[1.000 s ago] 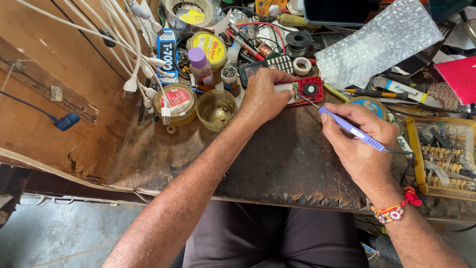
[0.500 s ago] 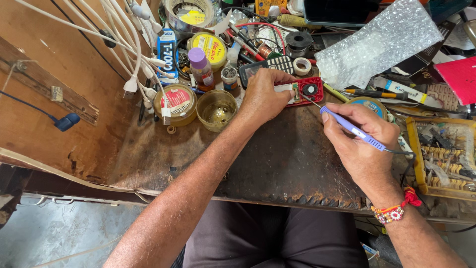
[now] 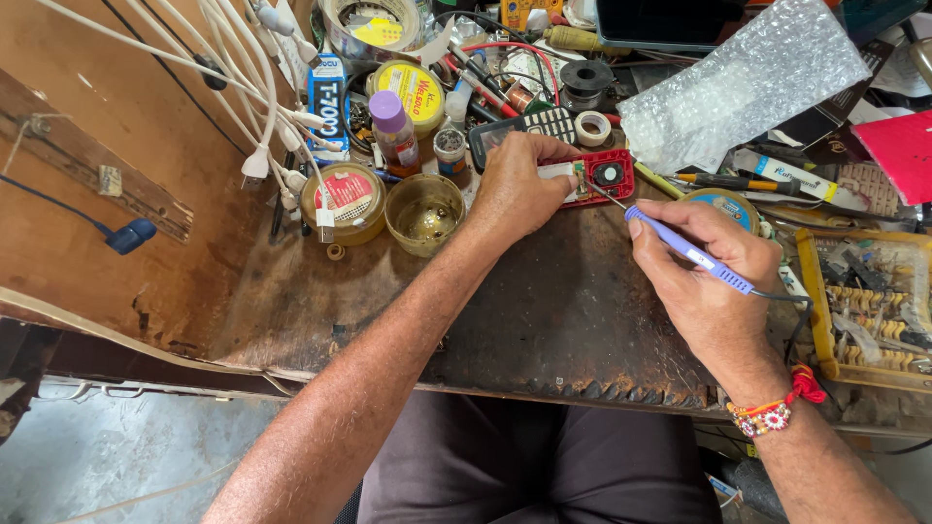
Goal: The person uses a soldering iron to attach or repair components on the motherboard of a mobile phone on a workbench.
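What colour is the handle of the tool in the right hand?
Light purple-blue; the soldering iron handle shows best in the head view, held in the right hand.

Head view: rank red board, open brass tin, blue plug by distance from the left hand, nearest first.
1. Red board: under the left hand's fingers, just to its right.
2. Open brass tin: just left of the hand, apart from it.
3. Blue plug: far left, on the wooden panel.
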